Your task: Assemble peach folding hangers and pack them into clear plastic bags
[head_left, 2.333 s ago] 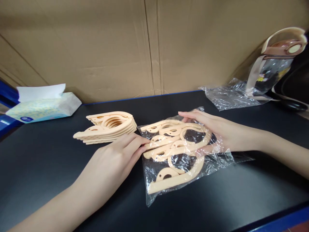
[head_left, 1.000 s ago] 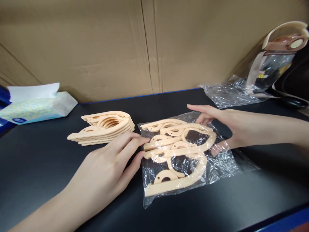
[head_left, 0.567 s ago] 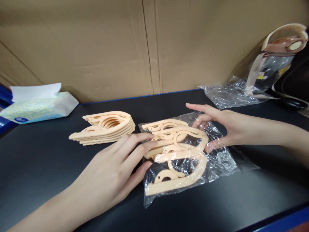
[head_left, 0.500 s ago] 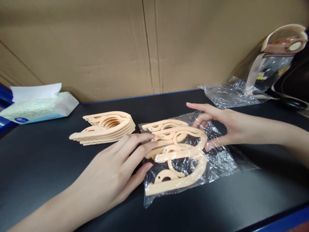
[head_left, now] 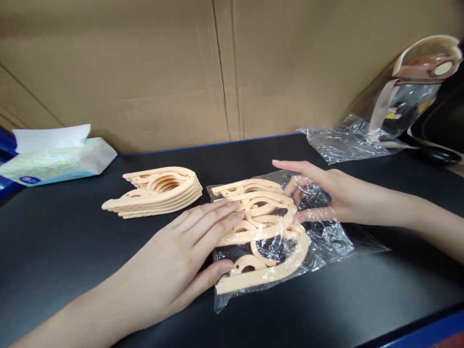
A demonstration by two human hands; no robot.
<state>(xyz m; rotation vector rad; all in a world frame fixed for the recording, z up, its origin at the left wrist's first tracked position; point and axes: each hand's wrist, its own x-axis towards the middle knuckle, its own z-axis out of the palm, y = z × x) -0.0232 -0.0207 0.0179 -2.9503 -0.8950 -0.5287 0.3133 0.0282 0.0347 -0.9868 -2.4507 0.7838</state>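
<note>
Several cream folding hangers, folded up, lie in a clear plastic bag on the black table. My left hand rests on the bag's left side, fingers stretched over the hangers and thumb low near the bottom one. At the right, my right hand touches the bag by the hangers' rounded ends, thumb and fingers apart, index finger raised. Its other fingertips are partly hidden behind the plastic. Left of the bag lies a neat stack of loose folding hangers, touched by neither hand.
A tissue pack sits at the back left. Back right, a clear bottle with a strap stands by an empty plastic bag. A cardboard wall rises behind the black table.
My left hand has slid a little right and further onto the bag. My right hand has moved left, and some bagged hangers have shifted closer together.
</note>
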